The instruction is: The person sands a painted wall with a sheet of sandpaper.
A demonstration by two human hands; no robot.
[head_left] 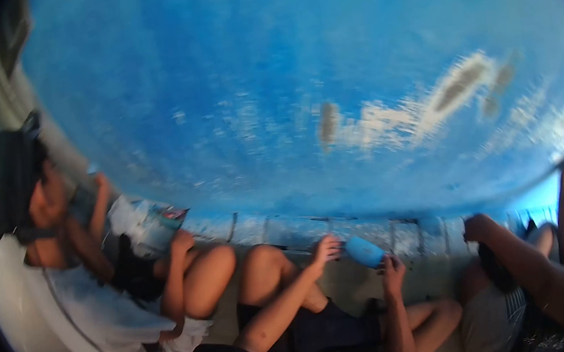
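wall [248, 61]: painted, smooth near top edge, rough and flaking towards lower right corner | tiles [250, 230] on wall's lower edge: scuffed | blue piece [365, 252]: smooth, matt, material unclear | cap [4, 183], shorts [331, 330]: matt cloth

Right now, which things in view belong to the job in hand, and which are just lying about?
Job in hand:
light-blue object, in the right grip
worn blue surface, probably

Seemingly lying about:
whitish plastic, at left
pinkish item beside it
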